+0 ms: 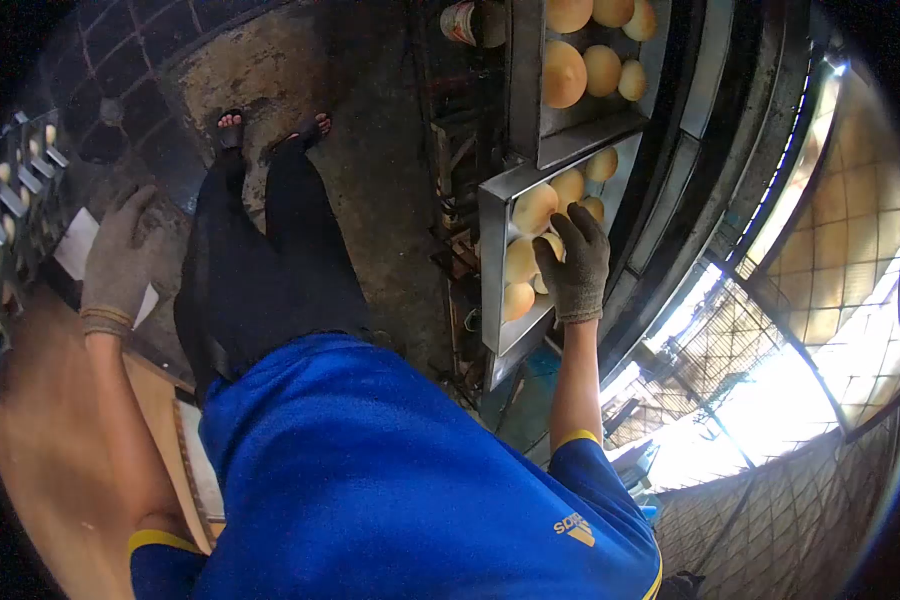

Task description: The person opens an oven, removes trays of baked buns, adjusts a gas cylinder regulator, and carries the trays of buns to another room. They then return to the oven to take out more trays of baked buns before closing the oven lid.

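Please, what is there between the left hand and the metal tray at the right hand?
The head view shows, from the left hand to the metal tray: black trousers, dark floor, then indistinct clutter beside the tray.

floor (390,230): stained | container (457,22): white-and-red, top edge | wire mesh (705,335): right, backlit

White daylight glares through the wire mesh (707,335) at right. The floor (385,200) lies dim. Fisheye distortion bends the edges.
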The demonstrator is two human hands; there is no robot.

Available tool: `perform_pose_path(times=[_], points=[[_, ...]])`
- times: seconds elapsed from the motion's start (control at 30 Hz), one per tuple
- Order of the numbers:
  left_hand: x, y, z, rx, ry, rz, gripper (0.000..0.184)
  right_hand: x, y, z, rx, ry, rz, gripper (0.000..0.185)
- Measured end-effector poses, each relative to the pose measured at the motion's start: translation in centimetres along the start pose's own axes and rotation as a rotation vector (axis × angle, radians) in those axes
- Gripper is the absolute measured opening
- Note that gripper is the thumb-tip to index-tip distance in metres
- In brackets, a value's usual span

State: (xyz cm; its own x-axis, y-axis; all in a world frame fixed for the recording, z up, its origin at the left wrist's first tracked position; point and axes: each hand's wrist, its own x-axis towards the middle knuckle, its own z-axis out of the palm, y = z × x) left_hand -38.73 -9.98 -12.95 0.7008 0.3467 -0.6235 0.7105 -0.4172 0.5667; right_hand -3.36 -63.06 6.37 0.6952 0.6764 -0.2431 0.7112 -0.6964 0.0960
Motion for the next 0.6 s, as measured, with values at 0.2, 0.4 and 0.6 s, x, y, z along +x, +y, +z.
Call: perform_pose_path(times=[0.2, 0.4, 0.6], points=[[-0.8, 1.2, -1.0, -0.001, 0.003, -0.002, 0.059, 3.4, -2.3, -0.6, -0.060, -0.088, -0.033, 0.081], [-1.2, 0.8, -2.2, 0.042, 0.036, -0.005, 0.059, 5.8, -2.5, -1.3, -0.095, -0.201, -0.102, 0.087], [-1.1, 0.9, -2.7, 0.089, 0.075, 0.045, 0.059, 5.2, -2.5, -1.4, -0.020, -0.197, -0.133, 0.088]])
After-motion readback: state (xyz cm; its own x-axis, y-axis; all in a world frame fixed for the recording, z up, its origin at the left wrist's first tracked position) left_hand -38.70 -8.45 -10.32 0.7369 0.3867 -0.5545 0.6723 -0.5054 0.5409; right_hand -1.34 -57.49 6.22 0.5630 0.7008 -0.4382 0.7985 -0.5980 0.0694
